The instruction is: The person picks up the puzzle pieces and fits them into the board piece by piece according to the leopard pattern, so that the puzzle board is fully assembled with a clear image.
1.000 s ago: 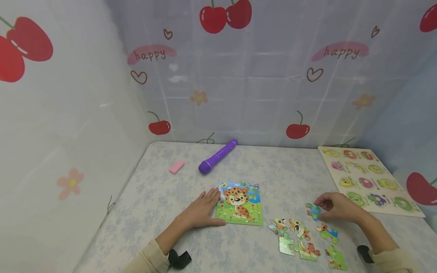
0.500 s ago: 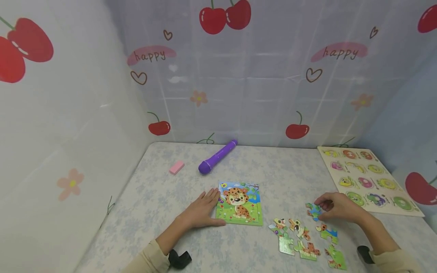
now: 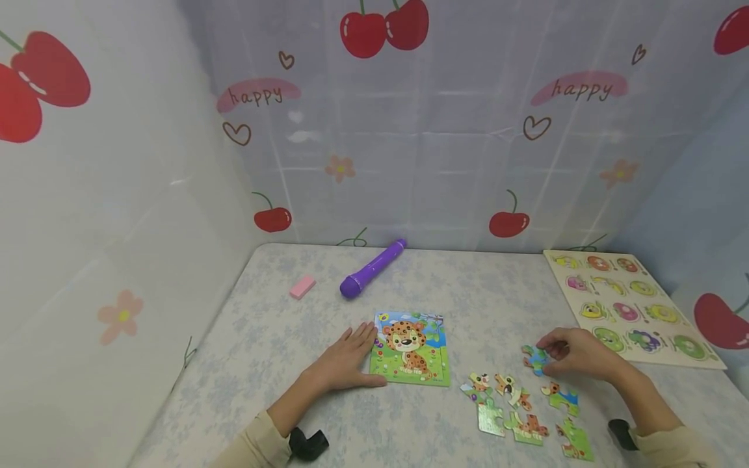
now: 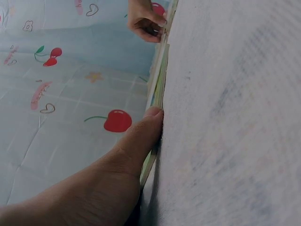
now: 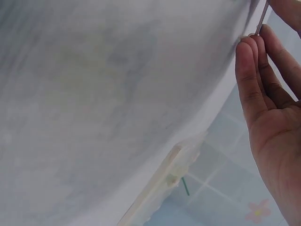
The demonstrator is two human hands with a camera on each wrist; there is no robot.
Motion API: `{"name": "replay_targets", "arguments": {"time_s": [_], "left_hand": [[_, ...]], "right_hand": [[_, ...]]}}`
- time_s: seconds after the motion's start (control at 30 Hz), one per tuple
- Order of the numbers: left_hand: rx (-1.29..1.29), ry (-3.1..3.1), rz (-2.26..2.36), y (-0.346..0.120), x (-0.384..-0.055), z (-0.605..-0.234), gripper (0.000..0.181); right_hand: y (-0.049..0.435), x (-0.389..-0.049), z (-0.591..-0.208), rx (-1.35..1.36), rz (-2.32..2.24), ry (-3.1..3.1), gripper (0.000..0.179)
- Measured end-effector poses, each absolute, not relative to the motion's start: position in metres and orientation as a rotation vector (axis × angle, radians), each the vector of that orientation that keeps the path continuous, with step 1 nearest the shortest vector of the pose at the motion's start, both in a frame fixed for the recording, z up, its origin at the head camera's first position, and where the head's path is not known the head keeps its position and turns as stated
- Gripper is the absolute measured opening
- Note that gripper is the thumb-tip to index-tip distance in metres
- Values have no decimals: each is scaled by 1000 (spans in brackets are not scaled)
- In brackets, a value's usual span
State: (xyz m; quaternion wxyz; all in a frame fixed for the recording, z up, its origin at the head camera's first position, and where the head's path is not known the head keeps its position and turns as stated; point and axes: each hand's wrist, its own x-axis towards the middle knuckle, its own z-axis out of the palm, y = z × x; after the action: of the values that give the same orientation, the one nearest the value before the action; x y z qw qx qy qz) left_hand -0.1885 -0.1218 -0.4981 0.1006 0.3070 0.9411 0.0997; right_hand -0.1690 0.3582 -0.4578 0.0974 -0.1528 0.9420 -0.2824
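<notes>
A square picture board point(image 3: 409, 351) showing a cartoon leopard lies flat on the table, face up. Along its left side rests my left hand point(image 3: 344, 361), fingers straight and thumb stretched to the lower left corner; the left wrist view has that thumb point(image 4: 146, 127) against the board's edge. To the right, my right hand point(image 3: 579, 354) pinches a blue-green jigsaw piece point(image 3: 534, 361) between thumb and fingers. The piece point(image 5: 262, 21) appears edge-on in the right wrist view. Just below it are several more jigsaw pieces, among them a blue one point(image 3: 563, 398) and a green one point(image 3: 490, 417).
A purple toy microphone point(image 3: 372, 270) and a pink eraser-like block point(image 3: 302, 286) lie behind the picture board. At the right back is a fruit puzzle board point(image 3: 632, 305), close to the right hand. Printed curtains point(image 3: 445, 162) surround the table.
My right hand and the pinched jigsaw piece have shifted very slightly left in the head view. The left hand, picture board and other pieces stay put.
</notes>
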Motion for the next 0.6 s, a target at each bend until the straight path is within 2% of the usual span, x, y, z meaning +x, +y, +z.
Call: {"name": "replay_targets", "arguments": {"time_s": [0.6], "left_hand": [[922,2785,294,-122,-189,-497,109]], "right_hand": [[314,-180,-446,-546,-802,2882,39]]}}
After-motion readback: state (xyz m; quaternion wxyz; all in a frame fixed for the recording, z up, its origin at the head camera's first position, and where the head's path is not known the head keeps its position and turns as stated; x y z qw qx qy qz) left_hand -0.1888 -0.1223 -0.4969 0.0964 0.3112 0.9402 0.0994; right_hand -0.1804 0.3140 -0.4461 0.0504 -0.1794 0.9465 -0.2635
